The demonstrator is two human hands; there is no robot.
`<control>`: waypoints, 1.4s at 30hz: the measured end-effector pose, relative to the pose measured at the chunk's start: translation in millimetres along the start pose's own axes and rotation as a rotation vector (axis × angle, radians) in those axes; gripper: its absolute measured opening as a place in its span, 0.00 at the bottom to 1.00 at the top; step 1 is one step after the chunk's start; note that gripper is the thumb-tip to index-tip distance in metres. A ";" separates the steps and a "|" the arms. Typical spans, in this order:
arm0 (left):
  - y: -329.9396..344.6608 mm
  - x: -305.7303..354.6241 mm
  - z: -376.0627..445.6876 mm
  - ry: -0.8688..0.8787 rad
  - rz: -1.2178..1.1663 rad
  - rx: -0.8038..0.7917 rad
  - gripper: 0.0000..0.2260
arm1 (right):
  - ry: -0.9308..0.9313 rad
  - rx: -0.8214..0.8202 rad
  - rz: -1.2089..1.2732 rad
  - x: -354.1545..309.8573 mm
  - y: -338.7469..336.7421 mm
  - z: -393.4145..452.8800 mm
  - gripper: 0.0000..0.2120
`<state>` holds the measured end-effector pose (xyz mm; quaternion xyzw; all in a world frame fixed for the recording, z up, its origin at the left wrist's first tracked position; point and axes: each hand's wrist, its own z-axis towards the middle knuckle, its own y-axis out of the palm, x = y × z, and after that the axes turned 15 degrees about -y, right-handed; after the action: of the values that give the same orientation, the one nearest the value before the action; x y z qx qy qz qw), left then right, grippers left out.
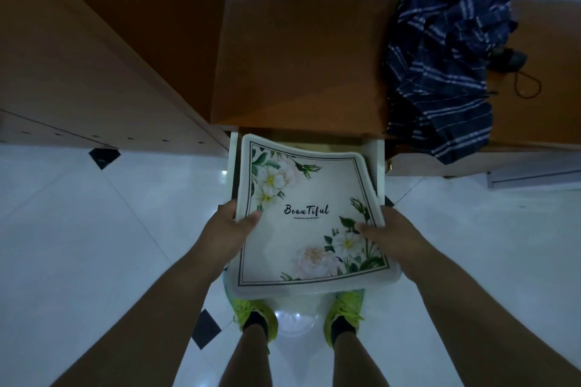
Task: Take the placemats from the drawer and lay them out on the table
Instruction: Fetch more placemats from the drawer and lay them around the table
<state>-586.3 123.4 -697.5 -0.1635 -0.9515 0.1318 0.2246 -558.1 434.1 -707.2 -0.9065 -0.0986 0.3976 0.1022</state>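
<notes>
A white placemat (309, 217) with printed flowers and the word "Beautiful" is held flat above the open white drawer (233, 166). My left hand (231, 229) grips its left edge, thumb on top. My right hand (390, 237) grips its right edge the same way. More mat edges show under the top one at the right side; how many I cannot tell. The placemat hides most of the drawer's inside.
The drawer belongs to a low brown wooden cabinet (298, 66). A folded dark striped umbrella (446, 72) lies on the cabinet top at the right. A taller wooden cupboard (78, 56) stands at the left. White tiled floor (94, 229) surrounds my feet in yellow-green shoes (254, 314).
</notes>
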 end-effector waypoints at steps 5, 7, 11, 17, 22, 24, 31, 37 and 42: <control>2.1 -14.9 -6.5 0.011 -0.020 -0.062 0.15 | 0.051 0.016 0.009 21.5 3.2 -7.9 0.21; 3.5 -20.8 -8.4 0.011 -0.049 -0.077 0.18 | 0.029 0.034 0.029 22.3 6.5 -14.3 0.22; 1.8 -26.4 -10.8 0.024 -0.081 -0.081 0.13 | -0.068 0.059 0.000 22.2 11.2 -19.3 0.18; -12.5 -5.5 -30.5 0.184 0.074 0.045 0.17 | -0.239 0.045 -0.127 -14.8 6.4 -33.0 0.21; -35.6 32.6 -84.6 0.315 0.131 0.064 0.25 | -0.349 -0.021 -0.118 -65.3 -15.8 -70.4 0.44; -47.2 52.6 -114.7 0.378 0.159 0.060 0.30 | -0.382 -0.021 -0.114 -91.7 -25.2 -89.4 0.40; -87.0 126.8 -226.3 0.624 0.261 0.100 0.21 | -0.471 0.104 -0.079 -207.7 -79.1 -177.4 0.23; -124.9 196.4 -341.7 0.745 0.304 0.141 0.30 | -0.613 0.229 -0.207 -308.9 -127.8 -274.4 0.21; -156.1 235.0 -409.4 0.858 0.321 0.223 0.33 | -0.706 0.335 -0.270 -370.2 -147.1 -334.8 0.21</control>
<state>-631.7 140.8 -202.7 -0.3231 -0.7156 0.1871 0.5904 -570.3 443.2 -187.0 -0.6642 -0.1797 0.6777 0.2593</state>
